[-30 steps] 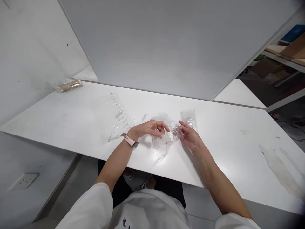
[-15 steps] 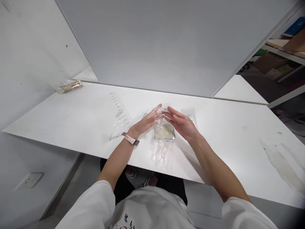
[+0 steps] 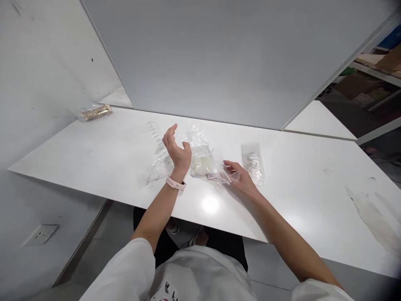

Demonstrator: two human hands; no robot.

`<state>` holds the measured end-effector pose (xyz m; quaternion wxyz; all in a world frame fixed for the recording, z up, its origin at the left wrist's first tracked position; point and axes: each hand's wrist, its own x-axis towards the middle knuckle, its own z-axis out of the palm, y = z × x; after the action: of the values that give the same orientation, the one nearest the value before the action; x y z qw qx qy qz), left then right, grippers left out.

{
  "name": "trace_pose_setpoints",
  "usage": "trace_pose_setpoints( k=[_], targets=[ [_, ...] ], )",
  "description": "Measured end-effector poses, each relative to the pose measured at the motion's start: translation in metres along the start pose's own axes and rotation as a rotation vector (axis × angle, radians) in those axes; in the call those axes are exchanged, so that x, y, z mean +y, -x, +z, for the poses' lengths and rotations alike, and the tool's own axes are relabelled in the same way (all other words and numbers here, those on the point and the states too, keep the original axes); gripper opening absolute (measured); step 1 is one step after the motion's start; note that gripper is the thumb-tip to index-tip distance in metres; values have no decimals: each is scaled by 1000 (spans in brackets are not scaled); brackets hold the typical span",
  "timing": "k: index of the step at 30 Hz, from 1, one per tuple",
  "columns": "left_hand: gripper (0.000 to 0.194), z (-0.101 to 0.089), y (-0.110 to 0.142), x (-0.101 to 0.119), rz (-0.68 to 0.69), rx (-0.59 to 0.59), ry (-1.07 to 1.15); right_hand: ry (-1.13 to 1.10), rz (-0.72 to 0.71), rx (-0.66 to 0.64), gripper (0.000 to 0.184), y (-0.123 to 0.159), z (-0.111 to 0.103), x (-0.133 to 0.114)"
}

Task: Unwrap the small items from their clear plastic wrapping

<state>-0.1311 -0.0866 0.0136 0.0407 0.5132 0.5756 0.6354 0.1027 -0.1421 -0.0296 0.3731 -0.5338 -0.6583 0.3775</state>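
My left hand [image 3: 176, 149] is lifted above the white table [image 3: 103, 167], palm up, fingers loosely curled and apart, with nothing in it. Just right of it lies a clear plastic bag with a pale yellow-green content [image 3: 202, 164] and a small label. My right hand [image 3: 235, 174] rests on the table and pinches the right end of that bag. A crumpled piece of clear film [image 3: 194, 135] lies behind the bag.
A second small clear packet [image 3: 253, 161] lies right of my right hand. A clear printed sheet [image 3: 156, 154] lies left of my left hand. A packet with brownish contents [image 3: 95, 112] sits at the far left corner. Grey partition panels stand behind and to the left.
Both hands were together over the bag; now the left hand has lifted off to the left and the right hand has dropped to hold the bag's right end. The bag lies further back.
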Motion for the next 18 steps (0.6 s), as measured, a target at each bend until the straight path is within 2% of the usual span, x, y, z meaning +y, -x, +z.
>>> trace_pose_setpoints(
  k=[1,2,3,5,7,8,9,10,14,18],
  targets=[
    [52,-2,4,7,132,-48,6,8,-45,-22,48,3,4,0],
    [46,-3,7,14,221,-156,28,16,-92,-51,46,5,8,-1],
    [41,-5,10,21,259,-322,54,32,-132,-87,42,6,12,-3],
    [34,-8,13,28,193,-768,60,106,-177,-147,33,6,17,-9],
    [27,-10,11,30,32,-1188,-37,201,-186,-174,26,5,18,-12],
    [25,-11,9,29,-32,-1325,-117,230,-180,-170,23,4,18,-12],
    [22,-12,6,26,-70,-1401,-206,240,-167,-163,21,4,16,-12],
    [19,-13,3,24,-81,-1426,-294,233,-147,-154,20,4,14,-12],
    [16,-18,-6,16,-17,-1365,-540,191,-30,-125,15,4,6,-12],
    [45,-21,-5,11,67,-1306,-570,233,13,-41,20,5,6,-13]
  ],
)
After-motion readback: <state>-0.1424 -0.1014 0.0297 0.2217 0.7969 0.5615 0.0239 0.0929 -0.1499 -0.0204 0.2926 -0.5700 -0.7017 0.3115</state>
